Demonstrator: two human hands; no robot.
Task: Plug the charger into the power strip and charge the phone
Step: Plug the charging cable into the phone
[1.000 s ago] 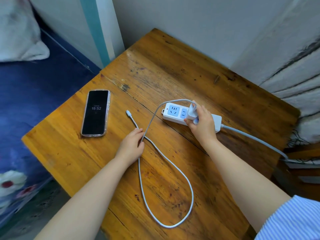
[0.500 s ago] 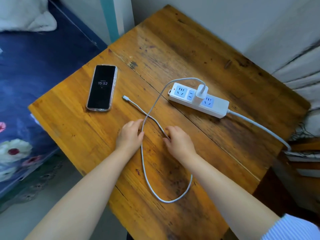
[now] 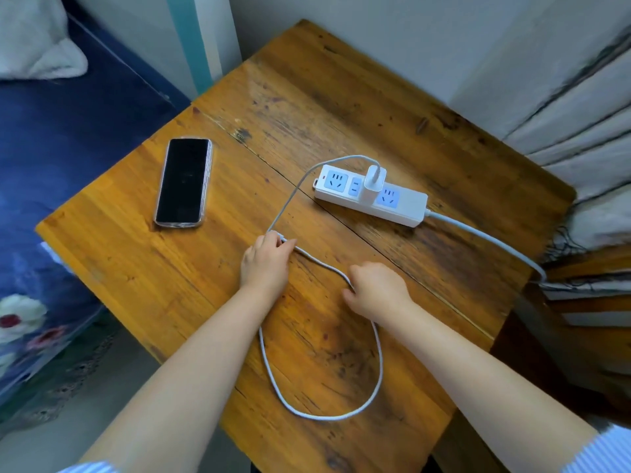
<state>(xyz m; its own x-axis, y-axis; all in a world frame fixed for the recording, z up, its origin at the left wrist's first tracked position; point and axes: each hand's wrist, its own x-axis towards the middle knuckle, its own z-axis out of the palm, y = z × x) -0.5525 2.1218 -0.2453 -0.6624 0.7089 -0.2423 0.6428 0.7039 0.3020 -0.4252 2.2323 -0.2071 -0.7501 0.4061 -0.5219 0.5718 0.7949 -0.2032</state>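
Observation:
A black phone (image 3: 183, 183) in a clear case lies face up with a dark screen at the table's left. The white power strip (image 3: 406, 203) lies at the right, and the white charger (image 3: 373, 181) stands plugged into its middle socket. From the charger, the white cable (image 3: 321, 418) runs down to my left hand (image 3: 264, 264), then loops wide toward the near edge. My left hand's fingers are closed on the cable near its free end; the connector is hidden. My right hand (image 3: 377, 290) is curled on the cable a little to the right.
The wooden table (image 3: 143, 268) is small, with edges close on the left and near sides. A blue bed with a white pillow (image 3: 34, 46) lies to the left. The strip's grey cord (image 3: 495, 240) runs off the right edge toward folded fabric (image 3: 587, 131).
My right hand left the plugged-in charger and came down onto the cable. The cable's free end was drawn from near the phone into my left hand. The phone's screen went dark.

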